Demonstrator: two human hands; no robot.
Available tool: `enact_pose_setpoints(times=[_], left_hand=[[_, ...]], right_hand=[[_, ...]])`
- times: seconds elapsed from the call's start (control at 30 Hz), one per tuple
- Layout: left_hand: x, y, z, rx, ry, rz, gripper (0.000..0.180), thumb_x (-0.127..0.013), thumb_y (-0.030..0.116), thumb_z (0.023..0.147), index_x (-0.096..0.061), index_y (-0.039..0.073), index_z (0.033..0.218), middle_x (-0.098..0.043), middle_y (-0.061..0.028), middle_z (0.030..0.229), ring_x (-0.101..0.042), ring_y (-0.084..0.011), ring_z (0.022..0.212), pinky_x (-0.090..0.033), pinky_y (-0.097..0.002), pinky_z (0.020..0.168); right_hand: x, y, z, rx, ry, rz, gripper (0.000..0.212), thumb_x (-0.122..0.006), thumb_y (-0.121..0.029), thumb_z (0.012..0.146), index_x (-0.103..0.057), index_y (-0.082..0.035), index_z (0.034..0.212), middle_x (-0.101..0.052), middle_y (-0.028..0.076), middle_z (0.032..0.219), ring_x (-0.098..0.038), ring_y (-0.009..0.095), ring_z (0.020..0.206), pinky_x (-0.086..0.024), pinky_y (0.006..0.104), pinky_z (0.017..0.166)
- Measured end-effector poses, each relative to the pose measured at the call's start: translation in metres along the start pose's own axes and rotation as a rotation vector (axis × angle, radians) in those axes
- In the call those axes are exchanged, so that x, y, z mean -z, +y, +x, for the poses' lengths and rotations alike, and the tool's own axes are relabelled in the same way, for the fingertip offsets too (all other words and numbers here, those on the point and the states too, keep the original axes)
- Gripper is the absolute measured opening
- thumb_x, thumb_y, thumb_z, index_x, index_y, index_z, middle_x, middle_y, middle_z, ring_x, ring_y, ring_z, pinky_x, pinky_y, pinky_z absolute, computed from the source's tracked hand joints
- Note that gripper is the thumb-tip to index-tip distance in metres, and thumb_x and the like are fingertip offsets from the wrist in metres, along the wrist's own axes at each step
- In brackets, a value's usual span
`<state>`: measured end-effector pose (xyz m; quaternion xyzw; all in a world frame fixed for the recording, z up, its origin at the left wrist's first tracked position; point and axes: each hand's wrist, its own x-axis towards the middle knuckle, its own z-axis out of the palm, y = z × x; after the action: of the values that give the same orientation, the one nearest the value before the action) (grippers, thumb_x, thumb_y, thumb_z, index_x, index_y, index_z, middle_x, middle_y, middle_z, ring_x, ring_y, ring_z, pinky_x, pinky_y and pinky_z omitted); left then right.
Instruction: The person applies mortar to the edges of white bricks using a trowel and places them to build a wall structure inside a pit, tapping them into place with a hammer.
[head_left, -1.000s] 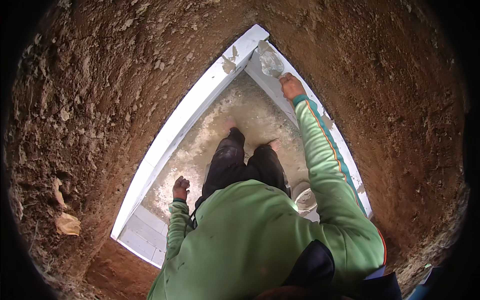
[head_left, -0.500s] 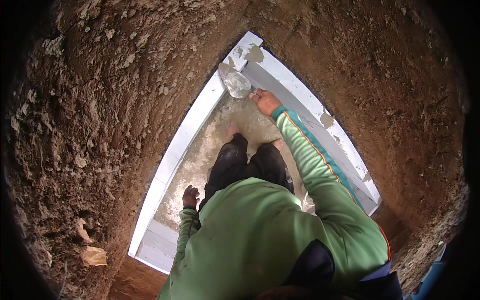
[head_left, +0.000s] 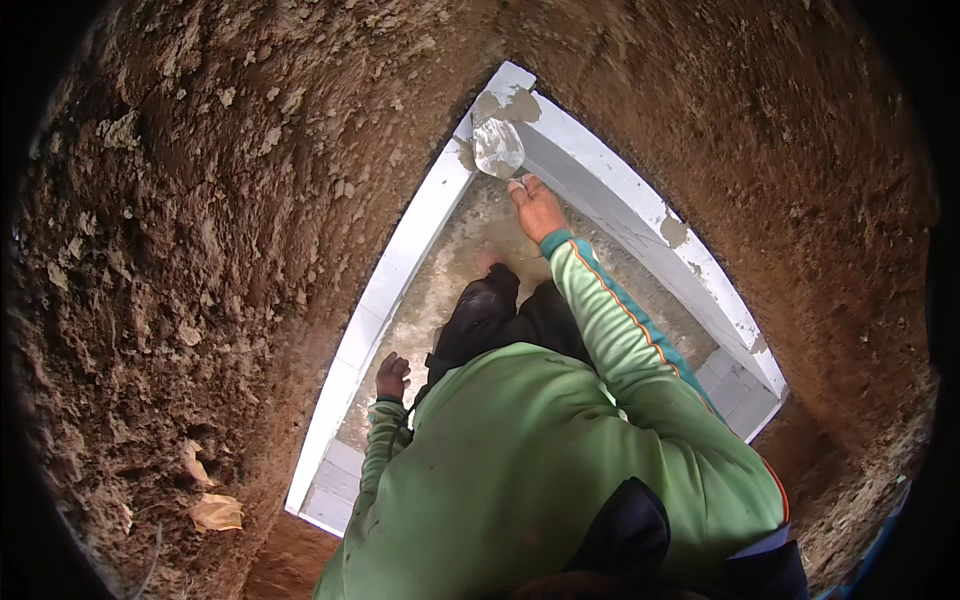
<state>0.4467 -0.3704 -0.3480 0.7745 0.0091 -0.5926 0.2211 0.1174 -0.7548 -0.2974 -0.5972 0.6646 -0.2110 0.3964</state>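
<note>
My right hand [head_left: 537,207] is closed on the handle of a trowel [head_left: 497,148], which it mostly hides. The pale, mortar-smeared blade lies at the far corner of a wall of white blocks [head_left: 408,257]. Grey mortar [head_left: 521,107] sits on the block tops around that corner, close to the blade. My left hand [head_left: 392,376] hangs low by my left side, its fingers loosely bent and apart, with nothing visible in it. It is nearest to the left wall and touches nothing that I can see.
Steep brown earth banks [head_left: 230,200] rise close outside the walls on both sides. Inside, I stand barefoot on a rough, stained floor [head_left: 450,235]. A mortar patch [head_left: 674,231] marks the right wall's top. Dry leaves [head_left: 216,512] lie on the left bank.
The trowel blade has turned and moved from the left wall's top toward the corner mortar. My right hand has shifted with it. The whole view has swung slightly.
</note>
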Motion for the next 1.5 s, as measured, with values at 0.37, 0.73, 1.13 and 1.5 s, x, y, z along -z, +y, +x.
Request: enact_pose_setpoints(times=[0.37,0.73,1.13,1.5], left_hand=[[0.004,-0.055,0.019,-0.05,-0.11,0.046,0.061,-0.065,0.02,0.091,-0.044,0.005,0.147,-0.064,-0.0068,0.117,-0.065,-0.0224,0.099,-0.051,-0.0387,0.074],[0.027,-0.01,-0.02,0.029,0.001,0.021,0.054,-0.065,0.019,0.092,-0.049,0.006,0.141,-0.065,-0.0033,0.112,-0.063,-0.0176,0.092,-0.05,-0.0344,0.073],[-0.034,0.054,-0.005,-0.172,-0.087,0.128,0.055,-0.07,0.022,0.091,-0.051,0.004,0.139,-0.065,0.0018,0.099,-0.062,-0.0103,0.084,-0.048,-0.027,0.064],[-0.082,0.054,0.012,-0.117,-0.143,0.41,0.058,-0.066,0.023,0.091,-0.048,-0.001,0.141,-0.069,-0.0039,0.099,-0.061,-0.0121,0.08,-0.05,-0.029,0.064]], right_hand=[[0.026,0.025,-0.052,-0.278,0.097,0.138,0.042,-0.061,-0.031,0.094,-0.053,0.0,0.123,-0.065,0.029,0.108,-0.062,0.048,0.103,-0.049,0.0492,0.088],[-0.011,0.09,0.009,-0.283,0.185,-0.175,0.038,-0.057,-0.026,0.094,-0.049,-0.006,0.125,-0.06,0.025,0.115,-0.063,0.046,0.102,-0.052,0.0542,0.085],[0.077,0.193,-0.073,-0.45,0.105,-0.291,0.044,-0.059,-0.021,0.092,-0.044,-0.003,0.129,-0.062,0.03,0.117,-0.062,0.047,0.107,-0.05,0.0531,0.092],[0.155,0.259,-0.264,-0.625,0.438,0.21,0.04,-0.069,-0.032,0.089,-0.052,-0.006,0.115,-0.065,0.018,0.084,-0.067,0.036,0.081,-0.053,0.0462,0.076]])
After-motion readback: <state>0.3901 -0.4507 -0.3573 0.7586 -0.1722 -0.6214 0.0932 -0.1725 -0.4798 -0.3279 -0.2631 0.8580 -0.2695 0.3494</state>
